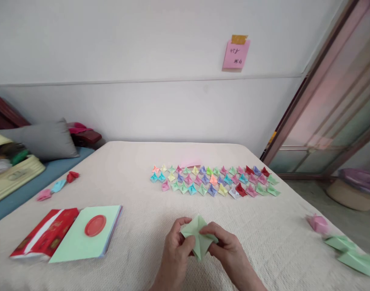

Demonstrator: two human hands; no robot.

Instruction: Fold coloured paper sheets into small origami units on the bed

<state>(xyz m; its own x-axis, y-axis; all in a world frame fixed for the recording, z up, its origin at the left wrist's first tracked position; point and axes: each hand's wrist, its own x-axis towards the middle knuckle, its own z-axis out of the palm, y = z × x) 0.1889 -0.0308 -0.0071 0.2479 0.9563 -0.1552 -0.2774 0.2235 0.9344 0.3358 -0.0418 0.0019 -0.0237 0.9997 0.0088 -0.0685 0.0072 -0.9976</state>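
Observation:
A piece of light green origami paper (198,232) with creased, pointed corners is held between both hands near the front middle of the table. My left hand (178,246) pinches its left side, thumb on top and fingers behind. On the right side, my right hand (225,244) grips the paper with thumb and fingers, the index finger lying over the upper face. Parts of the fingers are hidden behind the paper. Beyond the hands, rows of small folded paper pieces (213,180) in many colours stand on the cream tablecloth (136,178).
At left lie a stack of coloured paper (82,242) with a red round lid (95,225) on it, and a red packet (45,232). Folded pieces (58,186) rest along the left edge. Near the right edge are a pink folded shape (318,223) and green folded papers (356,258).

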